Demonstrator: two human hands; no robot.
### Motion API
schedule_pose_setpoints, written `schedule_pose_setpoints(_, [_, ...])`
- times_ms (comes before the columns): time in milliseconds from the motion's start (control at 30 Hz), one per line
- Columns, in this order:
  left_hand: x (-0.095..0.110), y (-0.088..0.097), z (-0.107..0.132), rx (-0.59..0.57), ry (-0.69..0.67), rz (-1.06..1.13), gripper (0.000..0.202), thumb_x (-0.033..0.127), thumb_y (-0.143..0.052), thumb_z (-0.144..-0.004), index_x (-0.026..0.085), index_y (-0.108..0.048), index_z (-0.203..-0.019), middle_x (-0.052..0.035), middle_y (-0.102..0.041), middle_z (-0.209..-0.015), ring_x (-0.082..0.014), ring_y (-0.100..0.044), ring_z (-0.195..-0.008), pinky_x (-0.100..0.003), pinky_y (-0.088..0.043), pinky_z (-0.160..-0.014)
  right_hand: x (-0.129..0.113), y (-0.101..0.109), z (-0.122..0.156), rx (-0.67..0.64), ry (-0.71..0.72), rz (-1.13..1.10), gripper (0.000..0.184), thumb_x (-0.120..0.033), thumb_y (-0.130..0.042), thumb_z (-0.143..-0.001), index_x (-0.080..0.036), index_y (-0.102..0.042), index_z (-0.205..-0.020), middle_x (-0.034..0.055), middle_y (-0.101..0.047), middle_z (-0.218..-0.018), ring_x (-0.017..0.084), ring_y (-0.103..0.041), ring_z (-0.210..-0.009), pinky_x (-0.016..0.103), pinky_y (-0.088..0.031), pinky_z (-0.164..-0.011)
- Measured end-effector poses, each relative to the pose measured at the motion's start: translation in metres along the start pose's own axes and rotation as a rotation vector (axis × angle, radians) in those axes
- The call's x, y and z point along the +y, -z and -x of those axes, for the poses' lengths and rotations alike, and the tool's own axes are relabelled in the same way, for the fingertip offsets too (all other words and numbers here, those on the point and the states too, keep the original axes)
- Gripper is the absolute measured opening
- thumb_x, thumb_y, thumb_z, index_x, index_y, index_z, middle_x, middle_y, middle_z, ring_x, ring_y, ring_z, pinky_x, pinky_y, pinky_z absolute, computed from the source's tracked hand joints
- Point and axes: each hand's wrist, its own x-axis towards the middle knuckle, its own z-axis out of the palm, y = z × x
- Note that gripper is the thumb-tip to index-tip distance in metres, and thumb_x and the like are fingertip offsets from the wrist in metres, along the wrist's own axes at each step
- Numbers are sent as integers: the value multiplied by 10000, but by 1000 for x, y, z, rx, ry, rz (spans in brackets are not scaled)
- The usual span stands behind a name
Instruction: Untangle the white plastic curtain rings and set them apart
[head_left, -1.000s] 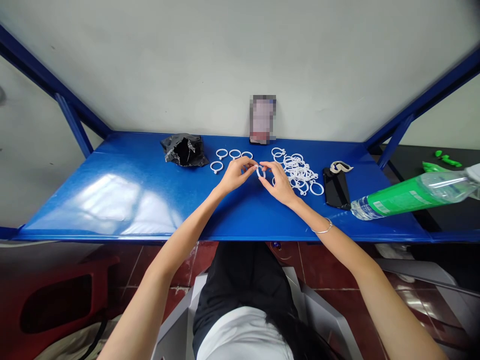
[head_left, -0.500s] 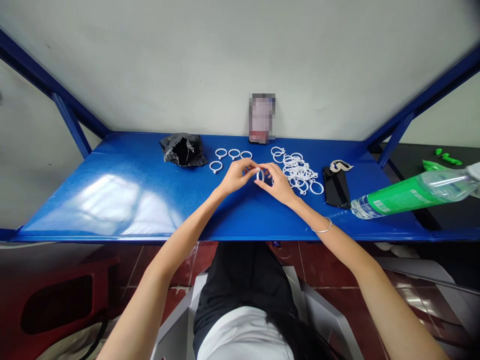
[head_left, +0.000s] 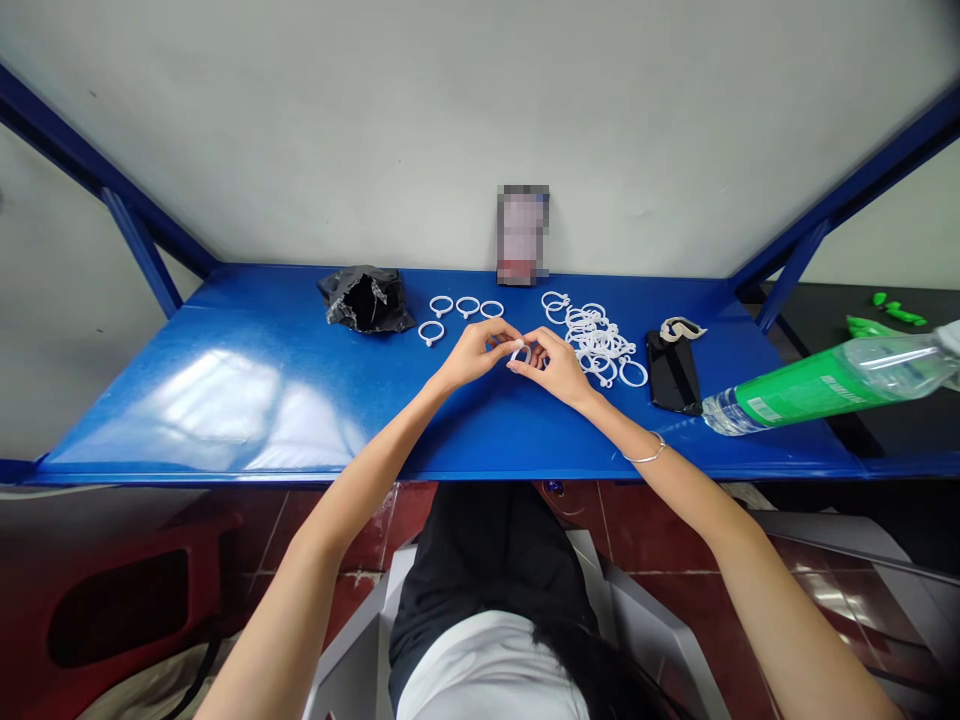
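Note:
My left hand (head_left: 471,353) and my right hand (head_left: 556,365) meet over the middle of the blue table (head_left: 262,400), both pinching one small white plastic ring (head_left: 520,353) between their fingertips. To the right of my right hand lies a loose pile of several white rings (head_left: 600,340). Behind my left hand, a few separate white rings (head_left: 466,306) lie in a short row, with one more ring (head_left: 430,332) just in front of them.
A crumpled black plastic bag (head_left: 366,299) sits at the back left. A black phone (head_left: 672,374) and a beige clip (head_left: 679,329) lie right of the pile. A green-labelled water bottle (head_left: 825,385) lies at the right edge. A blurred upright card (head_left: 523,234) leans on the wall.
My two hands have closed in together on the ring, and the right hand's fingers have curled tighter round it. Nothing else on the table has moved.

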Motion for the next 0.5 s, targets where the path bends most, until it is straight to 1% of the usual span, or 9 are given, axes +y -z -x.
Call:
schedule_pose_setpoints(133, [-1, 1, 0, -54, 18, 32, 437, 567, -617, -881, 140, -710, -906, -91, -719, -916, -170, -657, -787, -267, -527, -689, -3, 0, -1, 1, -70, -46, 414, -601, -717, -784, -216, -566, -810, -24, -544, -732, 110, -512, -545, 272, -441, -537])
schedule_pose_setpoints(267, [0, 2, 0, -64, 44, 28, 425, 555, -616, -880, 142, -705, -915, -87, -726, -925, -170, -657, -791, -268, -518, -701, -3, -1, -1, -28, -176, -157, 397, -603, -666, -825, -214, -591, -818, -15, -599, -728, 116, -559, -559, 268, -443, -540])
schedule_pose_setpoints(367, [1, 3, 0, -58, 71, 39, 425, 548, -602, -890, 138, -695, -959, -87, -726, -937, -168, -655, -792, -269, -516, -710, -2, -2, 0, -36, -248, -270, 415, -624, -668, -809, -217, -601, -857, -19, -624, -754, 104, -576, -533, 260, -462, -525])
schedule_pose_setpoints(500, [0, 3, 0, -12, 79, 46, 451, 551, -597, -894, 136, -662, -1057, -62, -699, -854, -150, -634, -741, -262, -511, -693, 1, -3, -2, 15, -296, -392, 460, -653, -709, -746, -221, -589, -847, -26, -622, -748, 109, -622, -540, 250, -499, -512])
